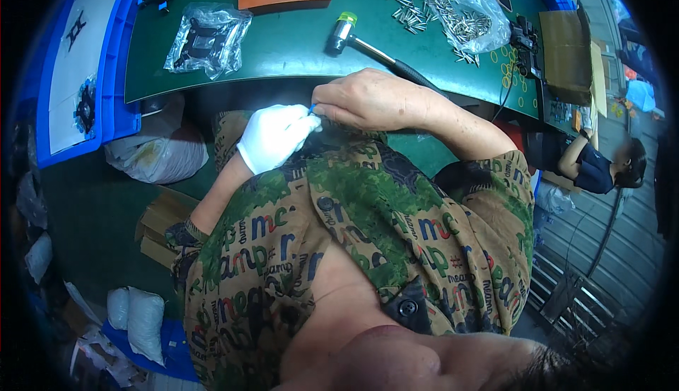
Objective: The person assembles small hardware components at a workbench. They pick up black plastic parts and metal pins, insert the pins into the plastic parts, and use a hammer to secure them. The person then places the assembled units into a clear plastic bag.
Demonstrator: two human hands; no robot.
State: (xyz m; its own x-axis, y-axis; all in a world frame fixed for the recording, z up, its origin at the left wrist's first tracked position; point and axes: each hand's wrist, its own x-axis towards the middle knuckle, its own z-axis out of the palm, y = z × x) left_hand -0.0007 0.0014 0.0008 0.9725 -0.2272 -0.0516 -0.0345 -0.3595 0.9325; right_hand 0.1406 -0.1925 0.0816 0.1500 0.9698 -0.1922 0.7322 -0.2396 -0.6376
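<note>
The gloved left hand (274, 136) is holding its fingers curled, around what I cannot tell; a small blue piece (312, 109) is showing between both hands, probably feeling light and stiff, needing an edge hold; the bare right hand (368, 100) is pinching it narrowly.

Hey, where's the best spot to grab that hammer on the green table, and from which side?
Probably by the black grip of the hammer, coming from the near, right side of the table: it lies with its head farther off and its long handle slanting that way.
</note>
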